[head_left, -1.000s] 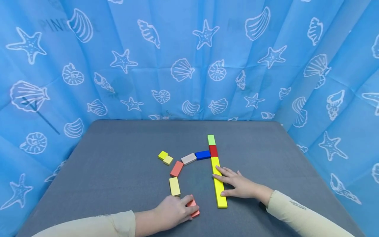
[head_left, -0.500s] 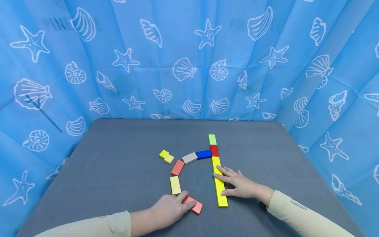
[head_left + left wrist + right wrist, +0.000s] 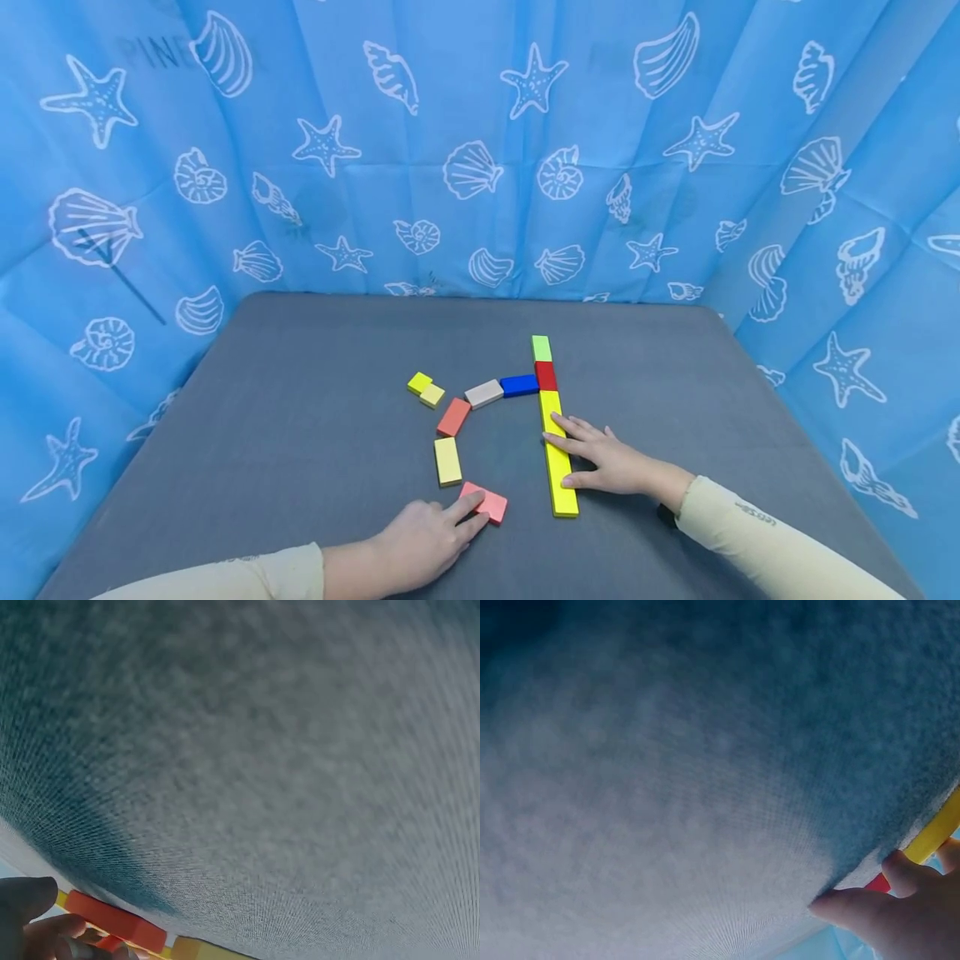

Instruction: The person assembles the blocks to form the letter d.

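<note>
Grey desk (image 3: 300,467), shell-print curtain behind. Left hand (image 3: 423,540) flat, fingers straight on pink block (image 3: 486,502); right hand (image 3: 611,463) spread flat on long yellow bar (image 3: 558,467). Risk: a sideways nudge knocks pale yellow block (image 3: 447,461) crooked.

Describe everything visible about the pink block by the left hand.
The pink block is a flat, salmon-pink rectangular piece, seemingly painted wood, lying flat and angled on the grey table. It sits at the near end of the curved row of blocks, just below the pale yellow block; whether they touch is unclear. The left hand rests straight fingers on its near edge, not gripping it. The long yellow bar lies to its right, apart.
</note>
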Motion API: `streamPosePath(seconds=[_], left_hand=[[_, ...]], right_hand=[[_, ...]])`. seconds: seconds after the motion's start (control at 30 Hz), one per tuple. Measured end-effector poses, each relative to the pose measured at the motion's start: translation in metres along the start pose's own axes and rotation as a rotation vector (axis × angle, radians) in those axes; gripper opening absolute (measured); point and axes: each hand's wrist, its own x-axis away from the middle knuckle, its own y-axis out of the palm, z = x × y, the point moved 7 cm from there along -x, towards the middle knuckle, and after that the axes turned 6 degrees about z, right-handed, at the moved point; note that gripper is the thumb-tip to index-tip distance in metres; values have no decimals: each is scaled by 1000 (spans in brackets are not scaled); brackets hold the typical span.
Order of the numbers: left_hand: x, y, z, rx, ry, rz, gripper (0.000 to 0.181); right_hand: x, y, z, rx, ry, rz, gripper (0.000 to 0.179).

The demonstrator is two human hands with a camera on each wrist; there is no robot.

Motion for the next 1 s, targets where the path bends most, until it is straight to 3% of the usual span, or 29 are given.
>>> streamPosePath(seconds=[0.37,0.87,1.0], left_hand=[[0,0,0,-21,-49,38,42],[0,-2,-2,15,-33,42,40],[0,-7,-9,44,-37,90,38]], right_hand=[[-1,0,2,-8,-9,-3,72],[0,1,2,-14,-8,-7,71],[0,0,2,-17,-10,-7,71]])
